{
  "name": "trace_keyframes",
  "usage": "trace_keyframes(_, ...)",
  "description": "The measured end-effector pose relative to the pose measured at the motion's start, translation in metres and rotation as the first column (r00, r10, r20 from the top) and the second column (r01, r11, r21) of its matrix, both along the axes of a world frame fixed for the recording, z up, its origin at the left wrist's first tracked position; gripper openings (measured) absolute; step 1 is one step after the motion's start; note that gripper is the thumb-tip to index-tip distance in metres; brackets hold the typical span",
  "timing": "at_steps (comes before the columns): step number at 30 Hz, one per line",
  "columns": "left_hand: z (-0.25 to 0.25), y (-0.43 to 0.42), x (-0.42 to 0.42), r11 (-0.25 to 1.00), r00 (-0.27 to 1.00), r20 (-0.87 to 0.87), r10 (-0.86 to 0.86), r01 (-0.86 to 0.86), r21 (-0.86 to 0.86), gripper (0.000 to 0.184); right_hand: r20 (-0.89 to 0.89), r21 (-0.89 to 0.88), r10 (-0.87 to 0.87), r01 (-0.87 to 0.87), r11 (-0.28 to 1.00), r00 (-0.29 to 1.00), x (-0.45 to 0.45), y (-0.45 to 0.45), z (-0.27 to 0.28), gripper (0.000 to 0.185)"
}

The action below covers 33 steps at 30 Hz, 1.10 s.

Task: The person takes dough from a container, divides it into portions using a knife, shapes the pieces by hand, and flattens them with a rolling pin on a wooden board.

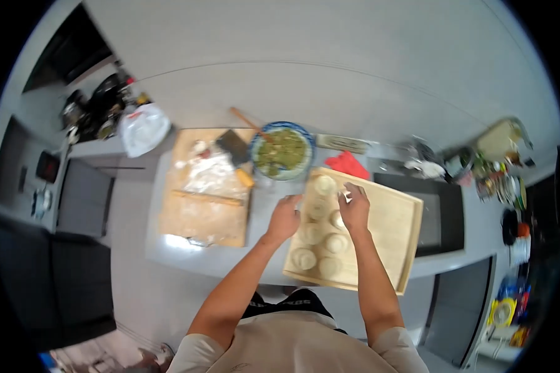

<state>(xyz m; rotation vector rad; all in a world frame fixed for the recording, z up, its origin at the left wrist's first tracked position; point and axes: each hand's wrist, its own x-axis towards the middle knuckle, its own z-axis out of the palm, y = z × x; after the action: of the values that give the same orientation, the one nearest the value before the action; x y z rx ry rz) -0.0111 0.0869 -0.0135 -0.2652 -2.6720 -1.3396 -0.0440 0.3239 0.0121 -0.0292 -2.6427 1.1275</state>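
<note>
My right hand is over the wooden tray, its fingers closed around a small pale dough bun that they partly hide. Several round, pale buns, among them a front-left bun, sit in the left half of the tray. At the tray's left edge is my left hand, fingers apart with nothing visible in them. Behind it stands a blue-rimmed bowl of chopped green filling, a wooden-handled utensil leaning in it.
To the left, a floured wooden board carries a rolling pin and a dark-bladed cleaver with a yellow handle. A red cloth lies behind the tray. The sink is on the right, partly under the tray.
</note>
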Motion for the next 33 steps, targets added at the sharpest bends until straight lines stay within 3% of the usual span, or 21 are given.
trace_keyframes(1, 0.007, -0.024, 0.006, 0.999, 0.999, -0.009, 0.039, -0.039, -0.012, 0.048, -0.009, -0.012, 0.039, -0.039, 0.999, 0.999, 0.003, -0.027, 0.004, 0.036)
trace_keyframes(3, 0.019, -0.062, 0.017, 0.997, 0.979, 0.193, 0.066, -0.074, 0.031, 0.05, -0.029, -0.032, 0.161, -0.162, 0.986, 0.987, 0.015, -0.075, 0.014, 0.027)
trace_keyframes(8, 0.013, -0.179, 0.03, 0.975, 0.975, 0.081, 0.207, -0.212, 0.069, 0.045, -0.007, -0.078, 0.348, -0.347, 0.934, 0.937, 0.043, -0.204, 0.018, 0.021)
trace_keyframes(12, 0.003, -0.271, 0.035, 0.97, 0.965, 0.139, 0.221, -0.232, 0.071, 0.044, 0.002, -0.065, 0.433, -0.432, 0.899, 0.901, 0.055, -0.302, 0.005, 0.021)
trace_keyframes(14, 0.006, -0.31, 0.036, 0.961, 0.958, 0.157, 0.241, -0.258, 0.099, 0.043, 0.098, -0.054, 0.412, -0.408, 0.911, 0.906, 0.054, -0.341, -0.012, 0.022)
trace_keyframes(16, 0.0, -0.344, 0.035, 0.962, 0.964, 0.14, 0.226, -0.243, 0.124, 0.042, 0.076, 0.266, 0.413, -0.417, 0.869, 0.908, 0.047, -0.373, -0.033, 0.028)
trace_keyframes(20, -0.001, -0.386, 0.034, 0.968, 0.949, 0.227, 0.221, -0.242, 0.071, 0.042, 0.143, 0.446, 0.309, -0.34, 0.828, 0.94, 0.035, -0.42, -0.048, 0.037)
trace_keyframes(22, -0.009, -0.396, 0.027, 0.975, 0.944, 0.267, 0.193, -0.216, 0.058, 0.042, 0.291, 0.567, 0.198, -0.336, 0.752, 0.936, 0.029, -0.433, -0.051, 0.041)
trace_keyframes(26, -0.025, -0.4, 0.012, 0.978, 0.963, 0.211, 0.166, -0.188, 0.087, 0.042, 0.361, 0.589, 0.171, -0.366, 0.721, 0.917, 0.026, -0.428, -0.077, 0.039)
trace_keyframes(29, -0.026, -0.402, 0.0, 0.975, 0.957, 0.242, 0.161, -0.193, 0.113, 0.041, 0.287, 0.606, 0.142, -0.295, 0.739, 0.947, 0.035, -0.406, -0.087, 0.038)
trace_keyframes(31, -0.027, -0.403, -0.014, 0.974, 0.946, 0.286, 0.154, -0.194, 0.114, 0.041, 0.278, 0.555, -0.096, -0.078, 0.828, 0.956, 0.038, -0.394, -0.084, 0.038)
trace_keyframes(33, -0.034, -0.401, -0.028, 0.984, 0.965, 0.218, 0.146, -0.165, 0.072, 0.041, 0.301, 0.569, -0.143, -0.058, 0.82, 0.943, 0.032, -0.387, -0.072, 0.038)
